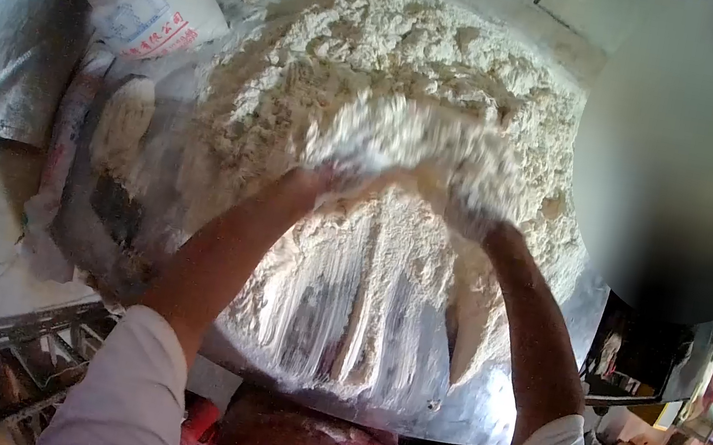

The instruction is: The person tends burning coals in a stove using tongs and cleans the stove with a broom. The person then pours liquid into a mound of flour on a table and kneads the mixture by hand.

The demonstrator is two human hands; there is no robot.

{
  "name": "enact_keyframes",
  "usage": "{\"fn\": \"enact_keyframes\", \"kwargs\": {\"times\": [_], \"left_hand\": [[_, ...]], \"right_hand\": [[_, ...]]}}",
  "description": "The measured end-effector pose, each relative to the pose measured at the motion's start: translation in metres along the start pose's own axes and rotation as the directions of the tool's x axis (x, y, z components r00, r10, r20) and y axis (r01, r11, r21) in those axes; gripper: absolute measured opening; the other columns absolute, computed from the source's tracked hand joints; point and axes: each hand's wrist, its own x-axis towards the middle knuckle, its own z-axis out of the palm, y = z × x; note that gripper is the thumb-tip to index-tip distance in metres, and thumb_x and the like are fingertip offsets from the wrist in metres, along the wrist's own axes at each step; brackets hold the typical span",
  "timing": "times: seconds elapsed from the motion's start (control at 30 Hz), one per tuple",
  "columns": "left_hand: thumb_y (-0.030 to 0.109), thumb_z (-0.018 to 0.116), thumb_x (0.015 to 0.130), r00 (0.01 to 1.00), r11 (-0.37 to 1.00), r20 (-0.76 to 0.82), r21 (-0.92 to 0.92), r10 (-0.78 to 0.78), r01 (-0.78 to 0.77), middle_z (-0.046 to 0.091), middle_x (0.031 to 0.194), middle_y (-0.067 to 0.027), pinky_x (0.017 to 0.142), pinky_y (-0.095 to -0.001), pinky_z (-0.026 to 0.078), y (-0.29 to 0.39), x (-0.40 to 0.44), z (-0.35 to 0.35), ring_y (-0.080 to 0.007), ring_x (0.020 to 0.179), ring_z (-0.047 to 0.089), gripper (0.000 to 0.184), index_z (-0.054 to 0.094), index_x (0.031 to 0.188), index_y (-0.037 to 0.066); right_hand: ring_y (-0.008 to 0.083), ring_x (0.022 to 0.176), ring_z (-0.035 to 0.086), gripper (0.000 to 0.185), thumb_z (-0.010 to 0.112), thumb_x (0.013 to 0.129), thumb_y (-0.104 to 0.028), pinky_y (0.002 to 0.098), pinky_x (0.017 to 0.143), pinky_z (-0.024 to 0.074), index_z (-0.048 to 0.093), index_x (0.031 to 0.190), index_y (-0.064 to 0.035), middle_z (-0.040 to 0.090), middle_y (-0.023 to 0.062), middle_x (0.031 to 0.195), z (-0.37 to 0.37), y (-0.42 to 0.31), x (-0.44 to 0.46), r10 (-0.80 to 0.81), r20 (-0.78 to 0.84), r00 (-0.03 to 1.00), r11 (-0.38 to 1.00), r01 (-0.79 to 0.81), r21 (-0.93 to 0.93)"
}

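A wide, crumbly mass of floury dough (428, 35) is spread over a metal worktop (491, 408). Both my arms reach forward into the middle of it. My left hand (347, 168) and my right hand (472, 214) are coated in the pale mixture and smeared by motion, so their fingers do not show clearly. A loose clump of dough (420, 134) around and just beyond my hands is blurred too. Streaks scraped through the flour run from my hands toward the near edge, baring strips of metal.
A white sack with red and blue print (160, 12) stands open at the back left. Below it lies a pale elongated lump (125, 120). A large, blurred rounded object (690, 167) fills the right side. A dark metal frame (17, 363) is at lower left.
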Motion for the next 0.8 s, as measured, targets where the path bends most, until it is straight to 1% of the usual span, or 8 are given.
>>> {"fn": "enact_keyframes", "kwargs": {"times": [0.13, 0.2, 0.23, 0.33, 0.5, 0.63, 0.77, 0.8], "left_hand": [[0.049, 0.048, 0.09, 0.984, 0.981, -0.003, 0.079, 0.178, -0.177, 0.027, 0.147, -0.0159, 0.113, -0.0494, 0.016, 0.064, -0.019, 0.014, -0.0306, 0.135, 0.026, 0.063, 0.034, 0.141, 0.014], [0.05, 0.048, 0.09, 0.957, 0.924, -0.009, 0.261, 0.292, -0.279, 0.027, 0.147, -0.0163, 0.113, -0.0496, 0.015, 0.094, -0.066, 0.034, -0.0307, 0.136, 0.025, 0.063, 0.034, 0.141, 0.014], [0.05, 0.048, 0.09, 0.947, 0.854, -0.038, 0.445, 0.318, -0.268, 0.027, 0.147, -0.0165, 0.113, -0.0497, 0.015, 0.101, -0.096, 0.043, -0.0308, 0.136, 0.025, 0.063, 0.034, 0.14, 0.014], [0.064, 0.051, 0.082, 0.953, -0.038, -0.19, 0.978, 0.234, 0.204, 0.033, 0.145, -0.0155, 0.111, -0.0502, 0.019, 0.074, -0.196, 0.029, -0.0311, 0.136, 0.021, 0.081, 0.034, 0.141, 0.011], [0.062, 0.052, 0.082, 0.712, 0.864, -0.701, 0.374, 0.025, 0.338, 0.032, 0.145, -0.0153, 0.111, -0.0498, 0.02, 0.014, -0.292, 0.021, -0.0307, 0.136, 0.023, 0.081, 0.033, 0.141, 0.01], [0.061, 0.053, 0.082, 0.646, 0.957, -0.756, 0.099, -0.105, 0.272, 0.031, 0.145, -0.0151, 0.111, -0.0495, 0.022, -0.02, -0.293, 0.01, -0.0304, 0.136, 0.023, 0.081, 0.031, 0.142, 0.01], [0.059, 0.053, 0.083, 0.671, 0.975, -0.735, 0.062, -0.1, 0.212, 0.03, 0.146, -0.0149, 0.11, -0.0492, 0.023, -0.014, -0.259, -0.033, -0.0301, 0.135, 0.024, 0.081, 0.03, 0.142, 0.009], [0.059, 0.053, 0.083, 0.689, 0.979, -0.719, 0.066, -0.086, 0.191, 0.03, 0.146, -0.0149, 0.11, -0.0491, 0.023, -0.009, -0.245, -0.047, -0.03, 0.135, 0.025, 0.081, 0.03, 0.142, 0.009]], "right_hand": [[0.016, 0.062, 0.058, 0.043, 0.044, 0.095, -0.041, 0.0375, 0.057, 0.0506, 0.057, 0.111, -0.0024, 0.062, 0.0098, 0.07, -0.059, -0.056, -0.013, 0.122, 0.027, 0.992, 0.992, -0.121, -0.033], [0.009, 0.041, 0.043, 0.055, 0.038, 0.094, -0.056, 0.0276, 0.038, 0.0413, 0.055, 0.114, -0.0072, 0.056, 0.0055, 0.06, -0.034, -0.072, -0.051, -0.134, -0.387, 0.912, 0.991, 0.129, -0.038], [0.0126, 0.045, 0.049, 0.063, 0.044, 0.093, -0.051, 0.0259, 0.039, 0.0445, 0.037, 0.136, -0.0056, 0.057, 0.0088, 0.061, -0.021, -0.07, -0.064, -0.004, -0.155, 0.988, 0.998, -0.007, -0.066], [0.0151, 0.069, 0.058, 0.059, 0.043, 0.094, -0.042, 0.029, 0.056, 0.0543, 0.034, 0.136, -0.0008, 0.049, 0.022, 0.126, 0.004, -0.103, -0.118, -0.005, 0.208, 0.978, 0.969, -0.047, 0.241], [0.0256, 0.11, 0.053, 0.052, 0.041, 0.096, -0.031, 0.0352, 0.084, 0.0501, 0.029, 0.14, -0.0057, 0.043, 0.0185, 0.133, 0.222, -0.072, -0.127, -0.169, 0.23, 0.958, 0.584, -0.09, 0.806], [0.0244, 0.122, 0.044, 0.049, 0.045, 0.097, -0.025, 0.0358, 0.099, 0.0399, 0.031, 0.14, -0.0082, 0.037, 0.0102, 0.141, 0.359, -0.06, -0.104, -0.334, 0.158, 0.929, 0.859, 0.231, 0.457], [0.0218, 0.132, 0.035, 0.048, 0.046, 0.097, -0.022, 0.0345, 0.109, 0.0298, 0.032, 0.141, -0.0102, 0.033, 0.0048, 0.146, 0.365, -0.069, -0.05, -0.257, 0.215, 0.942, 0.459, -0.077, 0.885], [0.0275, 0.124, 0.041, 0.044, 0.049, 0.091, -0.026, 0.0362, 0.105, 0.033, 0.043, 0.131, -0.0081, 0.044, 0.0121, 0.133, 0.304, -0.087, -0.032, -0.304, 0.175, 0.937, 0.815, 0.16, 0.557]]}}
